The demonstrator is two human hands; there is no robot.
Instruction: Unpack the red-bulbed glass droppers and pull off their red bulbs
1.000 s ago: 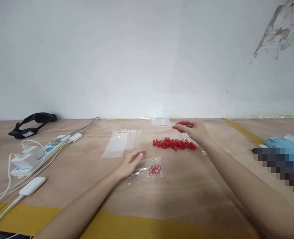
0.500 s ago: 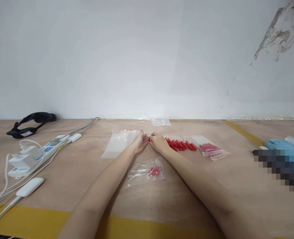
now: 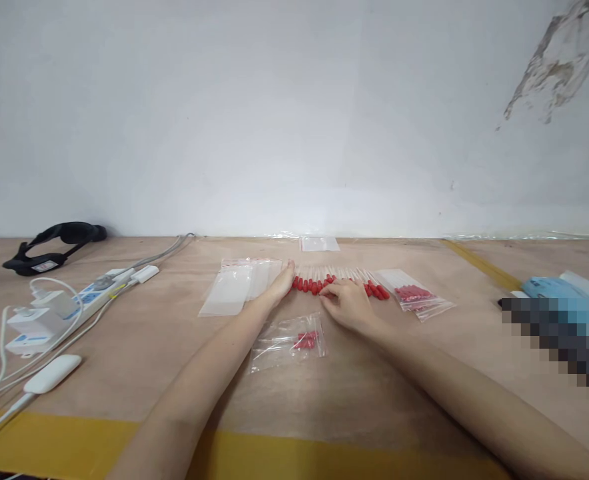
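Observation:
White sticks with red tips (image 3: pixel 314 288) lie side by side in a row, red ends toward me. At the row's left end my left hand (image 3: pixel 280 283) rests on edge with its fingers stretched out, beside the outermost stick. My right hand (image 3: pixel 347 301) lies over the middle of the row, fingers bent and drawn in at the red tips. It hides several of them, and what its fingertips hold, if anything, cannot be made out. A clear zip bag (image 3: pixel 279 347) with a few red-tipped sticks inside lies in front, between my forearms.
Flat, empty-looking zip bags (image 3: pixel 229 287) lie left of my left hand. Filled bags (image 3: pixel 414 295) of red-tipped sticks are at the right. Another small bag (image 3: pixel 319 245) lies by the wall. A power strip (image 3: pixel 92 300) with cables and a black headset-like strap (image 3: pixel 54 247) occupy the left side.
My right hand has moved right, away from my left hand, and now covers the row's middle. Sticks at the row's left part have come into view. My left hand stays about where it was.

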